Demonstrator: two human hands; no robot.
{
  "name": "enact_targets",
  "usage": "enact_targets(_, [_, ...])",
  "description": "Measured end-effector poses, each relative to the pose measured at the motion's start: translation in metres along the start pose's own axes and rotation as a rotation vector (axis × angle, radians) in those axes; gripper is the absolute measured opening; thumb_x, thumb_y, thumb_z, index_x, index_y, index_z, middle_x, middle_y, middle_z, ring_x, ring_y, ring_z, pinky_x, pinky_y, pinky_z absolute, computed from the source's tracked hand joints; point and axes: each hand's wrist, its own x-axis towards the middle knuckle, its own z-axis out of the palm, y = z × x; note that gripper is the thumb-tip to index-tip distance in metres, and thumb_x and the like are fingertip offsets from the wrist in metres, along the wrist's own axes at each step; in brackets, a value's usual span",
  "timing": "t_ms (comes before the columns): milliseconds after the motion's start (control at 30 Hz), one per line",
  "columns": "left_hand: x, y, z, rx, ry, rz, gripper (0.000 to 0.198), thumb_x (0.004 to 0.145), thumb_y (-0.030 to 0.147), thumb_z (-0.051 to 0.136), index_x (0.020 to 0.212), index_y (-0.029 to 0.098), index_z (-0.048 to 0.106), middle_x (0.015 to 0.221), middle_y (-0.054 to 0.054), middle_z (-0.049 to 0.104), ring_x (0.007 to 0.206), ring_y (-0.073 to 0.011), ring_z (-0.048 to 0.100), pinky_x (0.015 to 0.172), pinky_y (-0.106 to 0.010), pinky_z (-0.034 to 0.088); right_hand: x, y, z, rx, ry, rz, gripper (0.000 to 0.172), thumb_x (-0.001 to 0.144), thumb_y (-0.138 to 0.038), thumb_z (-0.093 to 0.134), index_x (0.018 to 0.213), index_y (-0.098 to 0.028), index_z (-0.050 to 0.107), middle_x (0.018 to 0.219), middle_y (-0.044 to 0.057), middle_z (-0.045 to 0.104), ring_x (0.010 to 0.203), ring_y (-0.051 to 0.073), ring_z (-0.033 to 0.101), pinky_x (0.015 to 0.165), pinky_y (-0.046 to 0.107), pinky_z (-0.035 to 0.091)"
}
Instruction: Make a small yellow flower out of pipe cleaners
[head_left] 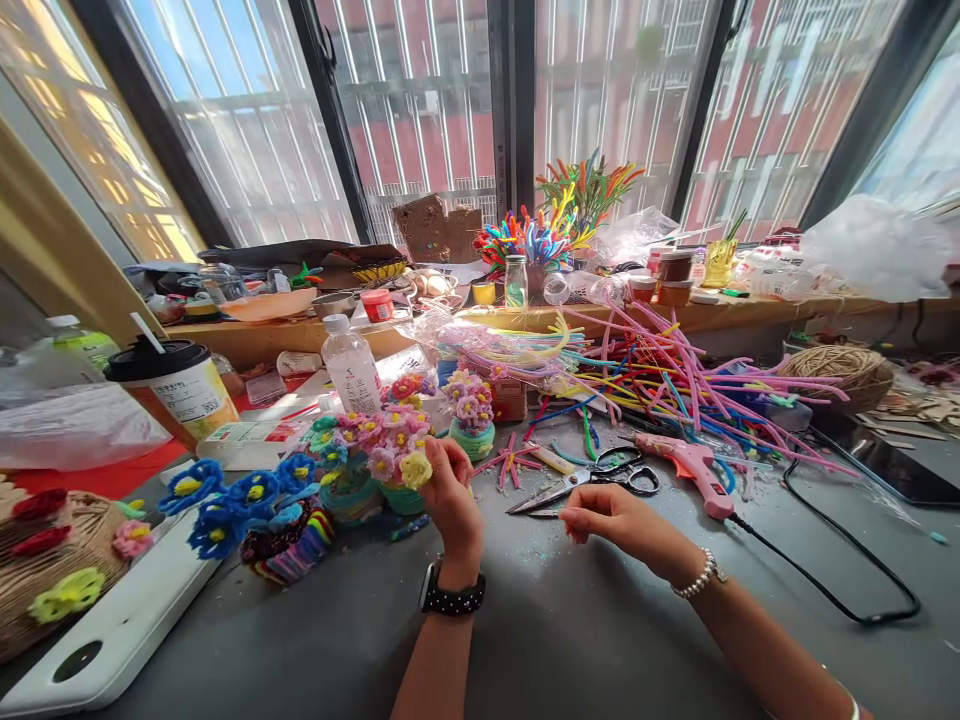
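My left hand (452,500) is raised over the grey table, its fingers pinched on a small yellow pipe-cleaner flower (415,468), held against a cluster of pink and yellow flowers in a teal pot (405,497). A black watch is on that wrist. My right hand (611,518) rests low on the table to the right, fingers curled together with nothing clearly visible in them. It lies just in front of black-handled scissors (592,480). A pearl bracelet circles that wrist.
A pink glue gun (690,466) with a black cord (832,590) lies right of the scissors. Loose pipe cleaners (660,375) pile up behind. Blue flowers (240,500), a water bottle (351,368), a lidded cup (176,385), a twine basket (844,372) and a white board (112,630) surround the work spot.
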Motion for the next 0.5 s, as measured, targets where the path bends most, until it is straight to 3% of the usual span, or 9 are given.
enact_targets(100, [-0.001,-0.01,-0.002,0.378,-0.064,0.125,0.031,0.077,0.036,0.043,0.052,0.017,0.042,0.049,0.004,0.038,0.047,-0.0085,0.035,0.048,-0.023,0.027,0.003,0.004,0.003,-0.06,0.003,-0.028,0.026,0.072,-0.038,0.053,0.064,-0.014,0.052,0.062,0.001,0.054,0.059,0.011,0.049,0.058,0.023,0.039])
enact_targets(233, [0.0,-0.021,-0.004,0.681,-0.227,0.083,0.026,0.077,0.031,0.041,0.059,0.017,0.054,0.053,0.001,0.05,0.053,-0.012,0.044,0.056,-0.025,0.031,0.007,0.013,0.007,-0.203,0.067,-0.139,0.02,0.077,-0.032,0.048,0.076,-0.015,0.056,0.077,0.004,0.058,0.072,0.015,0.053,0.063,0.026,0.044])
enact_targets(300, [0.001,-0.023,-0.004,0.726,-0.24,0.1,0.027,0.077,0.031,0.039,0.062,0.017,0.057,0.058,0.0,0.055,0.058,-0.0131,0.048,0.059,-0.025,0.033,0.007,0.013,0.007,-0.348,0.23,-0.256,0.023,0.077,-0.029,0.047,0.097,-0.018,0.054,0.1,0.007,0.055,0.093,0.019,0.05,0.074,0.031,0.044])
enact_targets(367, [0.001,-0.023,-0.003,0.727,-0.225,0.109,0.029,0.078,0.032,0.038,0.062,0.017,0.057,0.058,0.0,0.056,0.058,-0.0132,0.049,0.059,-0.025,0.034,0.004,0.004,0.005,-0.549,0.471,-0.413,0.034,0.075,-0.028,0.051,0.109,-0.021,0.048,0.122,0.008,0.04,0.114,0.024,0.032,0.089,0.041,0.034])
enact_targets(433, [0.0,-0.021,-0.002,0.71,-0.223,0.087,0.031,0.078,0.034,0.038,0.06,0.017,0.056,0.056,0.0,0.055,0.056,-0.0129,0.049,0.058,-0.024,0.035,-0.007,-0.015,0.006,-0.716,0.637,-0.572,0.027,0.073,-0.029,0.054,0.1,-0.023,0.055,0.13,0.005,0.031,0.121,0.027,0.019,0.096,0.048,0.021])
enact_targets(467, [0.0,-0.02,-0.001,0.698,-0.223,0.072,0.031,0.077,0.035,0.038,0.059,0.017,0.056,0.055,0.0,0.055,0.054,-0.0128,0.049,0.057,-0.025,0.035,-0.016,-0.027,0.008,-0.744,0.633,-0.649,0.013,0.076,-0.026,0.051,0.086,-0.024,0.06,0.128,0.002,0.035,0.12,0.025,0.023,0.097,0.046,0.021])
enact_targets(500, [-0.001,-0.019,-0.001,0.685,-0.224,0.056,0.032,0.077,0.036,0.038,0.059,0.017,0.056,0.054,0.0,0.055,0.053,-0.0128,0.048,0.056,-0.025,0.035,-0.027,-0.041,0.011,-0.745,0.583,-0.724,0.014,0.078,-0.022,0.048,0.077,-0.025,0.061,0.122,0.0,0.042,0.116,0.023,0.032,0.097,0.043,0.025])
